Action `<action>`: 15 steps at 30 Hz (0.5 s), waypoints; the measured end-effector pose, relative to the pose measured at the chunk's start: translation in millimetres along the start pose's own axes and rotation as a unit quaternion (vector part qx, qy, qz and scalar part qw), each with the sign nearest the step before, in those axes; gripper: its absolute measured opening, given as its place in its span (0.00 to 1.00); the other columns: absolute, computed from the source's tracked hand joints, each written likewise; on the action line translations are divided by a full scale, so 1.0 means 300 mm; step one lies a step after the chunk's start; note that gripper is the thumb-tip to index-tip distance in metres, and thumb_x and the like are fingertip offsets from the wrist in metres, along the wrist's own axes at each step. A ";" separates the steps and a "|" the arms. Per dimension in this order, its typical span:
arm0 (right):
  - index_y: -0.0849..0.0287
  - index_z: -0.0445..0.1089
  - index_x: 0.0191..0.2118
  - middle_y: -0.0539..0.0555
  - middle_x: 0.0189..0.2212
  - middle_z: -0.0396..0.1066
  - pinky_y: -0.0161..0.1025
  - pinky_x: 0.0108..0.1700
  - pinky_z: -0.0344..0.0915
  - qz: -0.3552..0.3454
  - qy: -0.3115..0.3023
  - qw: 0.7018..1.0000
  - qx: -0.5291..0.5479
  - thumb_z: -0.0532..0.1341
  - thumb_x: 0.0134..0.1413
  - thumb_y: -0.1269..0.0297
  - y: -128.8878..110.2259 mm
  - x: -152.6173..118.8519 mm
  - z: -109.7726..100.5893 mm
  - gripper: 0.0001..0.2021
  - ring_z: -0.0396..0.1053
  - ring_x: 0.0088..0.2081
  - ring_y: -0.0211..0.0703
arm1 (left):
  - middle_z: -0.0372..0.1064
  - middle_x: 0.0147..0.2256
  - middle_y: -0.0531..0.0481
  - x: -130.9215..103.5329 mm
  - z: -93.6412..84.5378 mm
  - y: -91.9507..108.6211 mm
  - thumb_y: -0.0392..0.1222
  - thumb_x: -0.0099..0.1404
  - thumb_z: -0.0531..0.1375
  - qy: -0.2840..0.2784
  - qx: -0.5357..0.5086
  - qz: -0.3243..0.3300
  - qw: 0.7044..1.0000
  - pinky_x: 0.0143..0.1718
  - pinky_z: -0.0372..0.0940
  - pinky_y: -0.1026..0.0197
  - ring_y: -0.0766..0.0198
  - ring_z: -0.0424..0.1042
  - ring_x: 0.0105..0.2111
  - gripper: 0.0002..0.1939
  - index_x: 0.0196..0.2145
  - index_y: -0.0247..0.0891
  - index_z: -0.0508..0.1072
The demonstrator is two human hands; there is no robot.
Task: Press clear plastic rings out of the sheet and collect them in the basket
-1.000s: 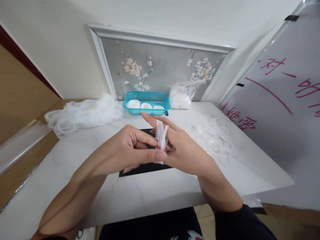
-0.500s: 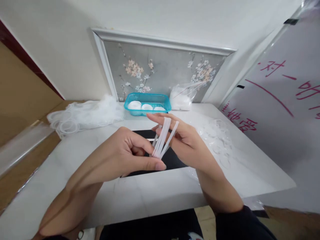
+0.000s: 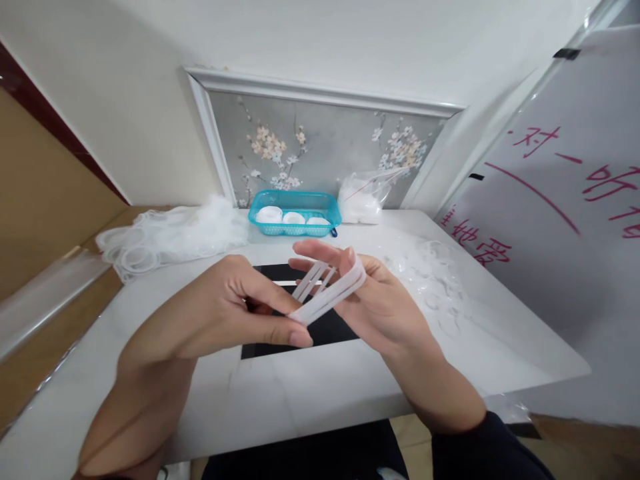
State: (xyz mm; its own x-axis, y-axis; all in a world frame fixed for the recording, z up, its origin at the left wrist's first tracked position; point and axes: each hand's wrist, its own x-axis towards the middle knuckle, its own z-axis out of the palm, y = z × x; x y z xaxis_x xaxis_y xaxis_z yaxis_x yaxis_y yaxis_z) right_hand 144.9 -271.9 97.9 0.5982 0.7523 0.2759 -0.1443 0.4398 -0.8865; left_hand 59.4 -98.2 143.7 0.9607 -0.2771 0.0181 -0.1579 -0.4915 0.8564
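My left hand (image 3: 235,303) pinches one end of several white elastic-looking bands (image 3: 330,300) between thumb and forefinger. The bands run as a stretched loop across to my right hand (image 3: 387,300), where they are hooked around the thumb. My right fingers are extended behind the loop, pointing left. Both hands are raised over a black mat (image 3: 330,333) on the table, which they partly hide.
A blue plastic basket (image 3: 295,195) with white rolls (image 3: 270,215) stands at the back. Left of it lies a heap of white bands (image 3: 165,237); right, a clear bag (image 3: 363,200) with white contents. Loose white loops (image 3: 435,280) lie on the right. A whiteboard (image 3: 560,280) borders the table.
My right thumb has hooked into the bands, which are now stretched out to the right in a loop. My left hand has shifted slightly left, keeping its pinch.
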 end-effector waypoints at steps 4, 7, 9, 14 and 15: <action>0.49 0.68 0.59 0.54 0.60 0.66 0.50 0.56 0.68 0.026 -0.088 0.989 -0.118 0.57 0.57 0.39 0.013 0.018 -0.023 0.29 0.67 0.58 0.50 | 0.57 0.14 0.56 -0.019 0.000 0.023 0.48 0.57 0.67 0.037 0.007 -0.034 0.999 0.17 0.43 0.67 0.74 0.47 0.17 0.11 0.23 0.39 0.80; 0.46 0.59 0.65 0.51 0.65 0.58 0.49 0.62 0.63 -0.039 -0.174 0.956 -0.233 0.59 0.53 0.36 0.004 0.021 -0.037 0.37 0.57 0.65 0.50 | 0.55 0.15 0.57 -0.048 0.008 0.055 0.49 0.59 0.66 0.070 0.064 -0.071 0.993 0.19 0.44 0.67 0.73 0.47 0.18 0.11 0.26 0.40 0.80; 0.42 0.52 0.68 0.48 0.67 0.52 0.50 0.67 0.53 -0.118 -0.200 0.924 -0.305 0.63 0.51 0.40 -0.009 0.010 -0.037 0.41 0.47 0.69 0.50 | 0.57 0.16 0.56 -0.071 0.016 0.069 0.48 0.61 0.63 0.075 0.120 -0.069 0.988 0.19 0.46 0.68 0.72 0.50 0.18 0.10 0.29 0.41 0.80; 0.45 0.47 0.70 0.51 0.71 0.40 0.54 0.71 0.32 -0.179 -0.174 0.841 -0.480 0.69 0.46 0.46 -0.025 -0.018 -0.022 0.48 0.37 0.71 0.52 | 0.57 0.15 0.58 -0.117 0.043 0.059 0.39 0.64 0.57 0.060 0.218 -0.011 0.974 0.20 0.49 0.70 0.73 0.52 0.17 0.10 0.35 0.42 0.79; 0.47 0.48 0.70 0.52 0.71 0.41 0.55 0.71 0.32 -0.184 -0.173 0.831 -0.495 0.69 0.46 0.44 -0.025 -0.020 -0.020 0.48 0.37 0.71 0.53 | 0.58 0.16 0.58 -0.121 0.046 0.056 0.38 0.64 0.56 0.058 0.214 -0.012 0.975 0.20 0.50 0.71 0.73 0.52 0.17 0.10 0.35 0.42 0.79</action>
State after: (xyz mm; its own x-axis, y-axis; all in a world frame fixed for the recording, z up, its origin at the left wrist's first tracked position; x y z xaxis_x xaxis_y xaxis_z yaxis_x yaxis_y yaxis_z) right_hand 147.2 -282.6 100.5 0.1709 0.8278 0.5343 0.8206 0.1806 -0.5422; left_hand 18.6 -107.7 150.3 0.9806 -0.1790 0.0799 -0.1926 -0.8033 0.5635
